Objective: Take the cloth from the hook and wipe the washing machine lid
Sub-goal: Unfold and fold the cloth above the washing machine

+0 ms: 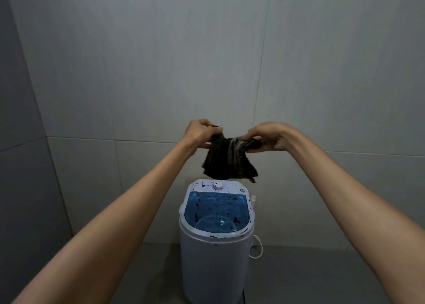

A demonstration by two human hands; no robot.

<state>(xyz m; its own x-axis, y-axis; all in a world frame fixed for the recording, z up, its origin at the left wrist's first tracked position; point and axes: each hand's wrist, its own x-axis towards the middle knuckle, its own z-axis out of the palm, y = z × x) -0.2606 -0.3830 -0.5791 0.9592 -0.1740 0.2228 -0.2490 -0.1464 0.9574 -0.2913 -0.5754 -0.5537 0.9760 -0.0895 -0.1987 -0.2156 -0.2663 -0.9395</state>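
Note:
A dark striped cloth (pixel 227 161) hangs bunched between both hands, above the washing machine. My left hand (pixel 200 132) grips its left top edge and my right hand (pixel 269 138) pinches its right top edge. Below stands a small white washing machine (pixel 213 264) with a translucent blue lid (pixel 218 209) that carries several dark smears. A white dial (pixel 218 186) sits on the panel behind the lid. No hook shows in this view.
Grey tiled walls (pixel 161 73) close in behind and on the left. A white cable (pixel 257 248) loops on the floor to the right of the machine. The grey floor (pixel 322 276) lies around the machine.

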